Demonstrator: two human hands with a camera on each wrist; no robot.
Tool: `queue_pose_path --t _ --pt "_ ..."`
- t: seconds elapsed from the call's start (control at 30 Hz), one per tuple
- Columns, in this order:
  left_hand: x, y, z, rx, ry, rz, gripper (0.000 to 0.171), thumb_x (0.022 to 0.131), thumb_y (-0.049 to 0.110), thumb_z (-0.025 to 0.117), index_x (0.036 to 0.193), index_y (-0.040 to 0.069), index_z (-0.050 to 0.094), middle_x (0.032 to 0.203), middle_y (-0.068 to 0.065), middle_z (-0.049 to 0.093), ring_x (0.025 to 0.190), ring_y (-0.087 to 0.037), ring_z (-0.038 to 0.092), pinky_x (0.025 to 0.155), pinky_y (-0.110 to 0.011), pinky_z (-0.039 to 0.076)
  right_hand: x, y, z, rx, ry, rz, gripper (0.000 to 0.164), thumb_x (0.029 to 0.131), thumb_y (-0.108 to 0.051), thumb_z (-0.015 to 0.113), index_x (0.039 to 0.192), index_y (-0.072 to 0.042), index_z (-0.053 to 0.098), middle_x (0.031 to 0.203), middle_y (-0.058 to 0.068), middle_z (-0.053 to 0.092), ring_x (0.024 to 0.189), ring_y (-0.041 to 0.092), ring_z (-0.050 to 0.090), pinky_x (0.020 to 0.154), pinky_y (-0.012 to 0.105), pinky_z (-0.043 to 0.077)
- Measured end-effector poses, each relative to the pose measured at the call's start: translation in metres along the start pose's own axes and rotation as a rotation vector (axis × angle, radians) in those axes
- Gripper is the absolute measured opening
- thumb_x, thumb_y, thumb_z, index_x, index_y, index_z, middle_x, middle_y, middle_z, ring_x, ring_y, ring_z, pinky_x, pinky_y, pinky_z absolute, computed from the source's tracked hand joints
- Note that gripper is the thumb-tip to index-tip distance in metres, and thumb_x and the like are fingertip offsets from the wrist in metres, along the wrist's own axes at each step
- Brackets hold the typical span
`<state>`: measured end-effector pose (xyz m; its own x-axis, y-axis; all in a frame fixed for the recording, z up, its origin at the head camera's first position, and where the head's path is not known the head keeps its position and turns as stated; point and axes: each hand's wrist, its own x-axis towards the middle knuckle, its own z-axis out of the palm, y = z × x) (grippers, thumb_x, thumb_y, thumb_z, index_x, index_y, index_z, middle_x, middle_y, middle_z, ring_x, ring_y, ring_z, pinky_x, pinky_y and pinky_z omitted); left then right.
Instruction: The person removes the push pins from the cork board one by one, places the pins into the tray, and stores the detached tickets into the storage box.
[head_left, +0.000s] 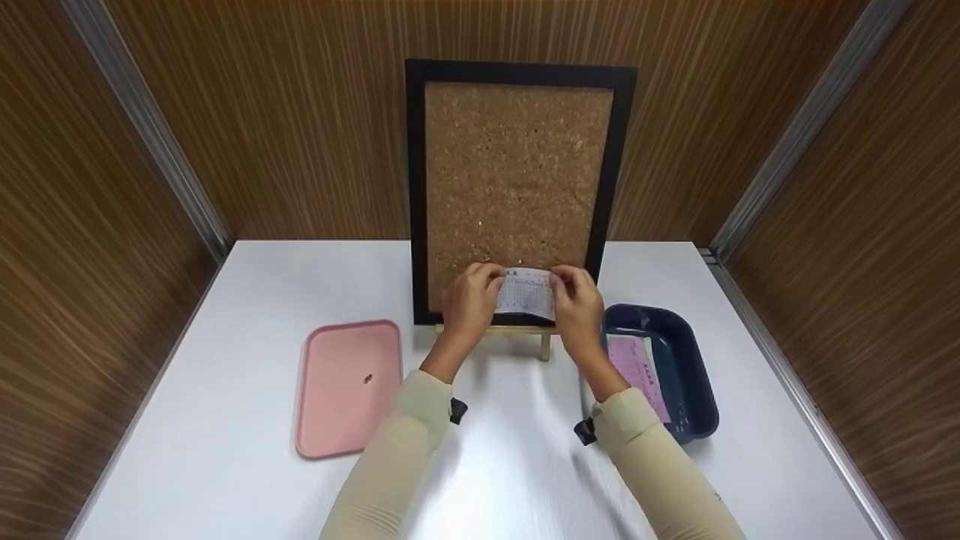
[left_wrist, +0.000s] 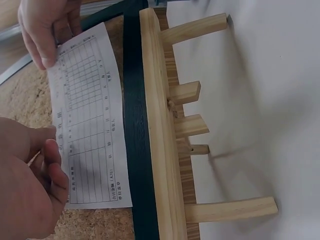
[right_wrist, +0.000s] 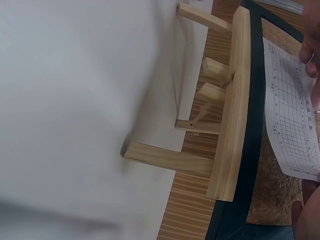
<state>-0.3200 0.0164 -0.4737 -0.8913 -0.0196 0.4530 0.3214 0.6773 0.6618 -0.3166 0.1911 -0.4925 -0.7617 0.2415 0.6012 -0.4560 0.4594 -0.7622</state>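
Observation:
A white printed form [head_left: 525, 291] with a ruled grid lies against the lower part of a cork board [head_left: 517, 165] in a black frame. My left hand [head_left: 471, 298] pinches the form near its upper left corner. At the upper right, my right hand [head_left: 577, 307] grips it between thumb and fingers. The paper bows slightly, its lower edge overlapping the frame's bottom bar in the head view. In the left wrist view the form [left_wrist: 92, 125] shows its table of lines and small characters. The right wrist view shows the sheet [right_wrist: 290, 110] curving off the cork.
A wooden easel [left_wrist: 160, 120] on the white table [head_left: 495, 465] holds the board. To the left lies a pink tray [head_left: 330, 405] with a small dark object [head_left: 367, 379] in it. A dark blue basin [head_left: 697, 375] at right contains pink paper [head_left: 637, 367]. Wood-grained panels enclose the table.

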Motion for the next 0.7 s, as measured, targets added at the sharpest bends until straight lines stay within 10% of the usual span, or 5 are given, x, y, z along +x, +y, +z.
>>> queue_pose_path --t 0.43,0.7 --pt "-0.021 0.000 -0.030 -0.080 0.017 -0.046 0.008 0.095 0.023 0.071 0.101 0.019 0.075 0.104 0.004 0.072 0.084 -0.016 0.067 0.071 -0.039 0.050 -0.004 -0.004 -0.013 0.068 0.024 0.027 0.010 0.095 0.002 0.064 0.102 0.008 0.069 0.096 0.022 0.065 0.082 0.020 0.055 0.071 0.014 0.040" --pt "-0.037 -0.009 -0.050 -0.086 0.067 -0.048 0.009 0.093 0.022 0.072 0.100 0.017 0.075 0.103 0.003 0.073 0.083 -0.016 0.065 0.072 -0.040 0.051 -0.012 -0.044 -0.038 0.091 0.026 0.027 0.012 0.096 0.007 0.060 0.104 0.013 0.065 0.100 0.027 0.063 0.089 0.020 0.057 0.078 0.014 0.044"
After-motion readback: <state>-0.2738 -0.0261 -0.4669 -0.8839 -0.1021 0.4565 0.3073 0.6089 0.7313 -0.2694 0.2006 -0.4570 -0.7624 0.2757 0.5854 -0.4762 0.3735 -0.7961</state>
